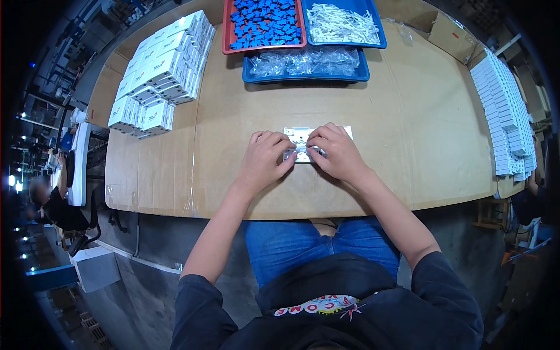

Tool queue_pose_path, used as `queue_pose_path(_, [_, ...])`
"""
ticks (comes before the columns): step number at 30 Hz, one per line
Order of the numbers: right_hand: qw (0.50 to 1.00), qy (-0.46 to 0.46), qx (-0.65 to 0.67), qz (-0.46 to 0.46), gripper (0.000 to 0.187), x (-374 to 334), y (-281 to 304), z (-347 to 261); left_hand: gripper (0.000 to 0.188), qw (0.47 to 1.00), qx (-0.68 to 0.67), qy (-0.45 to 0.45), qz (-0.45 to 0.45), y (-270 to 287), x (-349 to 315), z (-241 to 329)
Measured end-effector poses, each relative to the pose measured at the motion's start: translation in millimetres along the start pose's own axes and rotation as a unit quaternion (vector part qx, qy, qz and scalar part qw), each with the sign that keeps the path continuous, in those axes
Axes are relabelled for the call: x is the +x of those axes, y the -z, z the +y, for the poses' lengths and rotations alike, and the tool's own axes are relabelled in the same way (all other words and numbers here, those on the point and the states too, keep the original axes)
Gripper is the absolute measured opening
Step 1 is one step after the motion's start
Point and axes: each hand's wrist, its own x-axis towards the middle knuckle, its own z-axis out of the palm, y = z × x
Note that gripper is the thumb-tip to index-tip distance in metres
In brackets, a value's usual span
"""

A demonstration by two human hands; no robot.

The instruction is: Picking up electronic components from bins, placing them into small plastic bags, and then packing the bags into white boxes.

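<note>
A flat white box or tray (298, 133) lies on the cardboard-covered table in front of me, with small dark marks or parts inside it. Over its left side is my left hand (267, 156), fingers curled and pinched together. From the other side my right hand (339, 153) meets it, its thumb and fingers also pinched close. Something shiny and clear, perhaps plastic film, shows between the fingertips. The fingers cover most of it, so what exactly they grip is hidden. A white edge sticks out behind my right hand.
Stacked white boxes (157, 70) stand at the left, and more white boxes (500, 116) line the right edge. At the back are a red tray (226, 32) of blue parts, a blue tray (382, 35) of white sticks and a blue tray (303, 80) of clear bags.
</note>
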Motion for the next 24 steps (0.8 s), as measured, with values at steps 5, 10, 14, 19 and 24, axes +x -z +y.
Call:
queue_pose_path(5, [0.999, -0.003, -0.035, -0.013, 0.009, -1.6, 7.5, 0.8, 0.029, 0.998, -0.007, -0.060, -0.005, 8.2, -0.5, 5.7])
queue_pose_path(10, [0.997, -0.041, -0.052, -0.032, 0.007, 2.7, 6.3, 2.3, 0.034, 0.998, 0.007, -0.062, -0.019, -3.8, -7.7, -4.4])
queue_pose_path(14, [0.992, -0.088, -0.060, -0.069, 0.008, 10.4, 9.9, -2.2, 0.036, 0.998, 0.015, -0.066, -0.012, -1.8, -7.7, -5.4])
queue_pose_path(19, [0.985, -0.091, -0.076, -0.127, 0.009, 15.8, 15.0, -3.6, 0.037, 0.999, 0.006, -0.048, -0.007, -4.5, -11.7, -3.1])
queue_pose_path(24, [0.981, 0.003, -0.102, -0.166, 0.012, 13.8, 19.9, 3.5, 0.038, 0.999, 0.010, -0.042, -0.010, -4.1, -11.8, -0.2])
